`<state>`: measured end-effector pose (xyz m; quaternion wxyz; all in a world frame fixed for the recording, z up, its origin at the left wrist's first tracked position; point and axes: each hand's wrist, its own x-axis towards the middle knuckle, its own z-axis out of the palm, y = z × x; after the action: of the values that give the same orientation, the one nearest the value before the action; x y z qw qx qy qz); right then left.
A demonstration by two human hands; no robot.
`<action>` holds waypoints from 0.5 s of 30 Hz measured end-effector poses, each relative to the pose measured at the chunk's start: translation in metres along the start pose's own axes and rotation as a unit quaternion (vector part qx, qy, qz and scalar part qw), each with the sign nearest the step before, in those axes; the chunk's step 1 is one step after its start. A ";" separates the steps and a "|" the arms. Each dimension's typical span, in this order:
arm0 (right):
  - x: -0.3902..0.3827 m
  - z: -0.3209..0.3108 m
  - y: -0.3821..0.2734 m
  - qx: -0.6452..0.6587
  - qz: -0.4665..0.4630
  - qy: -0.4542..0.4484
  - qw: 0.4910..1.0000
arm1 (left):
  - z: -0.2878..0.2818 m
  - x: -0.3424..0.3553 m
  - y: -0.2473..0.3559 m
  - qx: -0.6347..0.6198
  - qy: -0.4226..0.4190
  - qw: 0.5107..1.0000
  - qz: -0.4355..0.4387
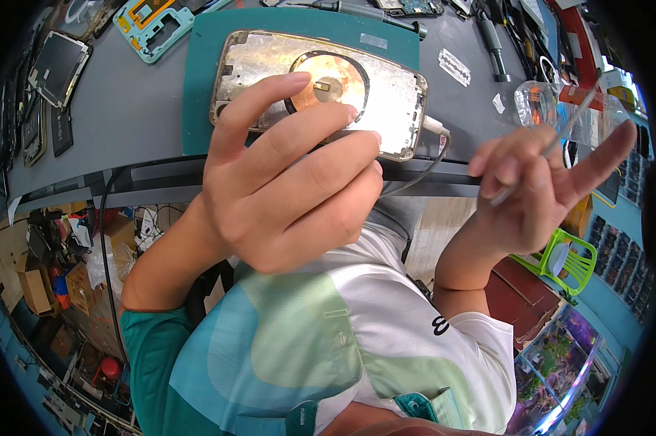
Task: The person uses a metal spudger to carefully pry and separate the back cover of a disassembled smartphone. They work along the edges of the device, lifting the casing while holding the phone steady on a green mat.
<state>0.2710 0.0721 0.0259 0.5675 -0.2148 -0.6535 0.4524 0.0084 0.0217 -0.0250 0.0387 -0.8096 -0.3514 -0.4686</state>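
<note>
Could drag phone frame (392,105) nearward by snagging cable (435,126), with left hand (291,182) curled above, grip unclear, and right hand (528,189) pinching thin tool (581,109).

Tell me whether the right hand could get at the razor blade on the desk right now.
Probably yes: nothing seems to stand between the right hand and the razor blade, though the thin tool in its grip might hinder picking the blade up.

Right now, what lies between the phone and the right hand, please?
A white plug and its cable lie there, as the head view shows.
</note>
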 end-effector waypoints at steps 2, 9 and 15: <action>-0.003 -0.029 -0.005 0.072 0.024 -0.046 0.996 | 0.001 -0.002 0.000 0.004 0.002 1.000 -0.001; -0.009 -0.043 0.008 0.282 -0.028 0.006 0.959 | 0.004 -0.001 0.000 0.018 0.008 1.000 -0.005; -0.012 -0.055 0.034 0.230 -0.034 -0.032 0.972 | 0.003 0.000 0.000 0.028 0.002 1.000 -0.006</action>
<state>0.3178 0.0992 -0.0121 0.5957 -0.0419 -0.5563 0.5778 0.0105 0.0233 -0.0265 0.0596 -0.8050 -0.3691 -0.4607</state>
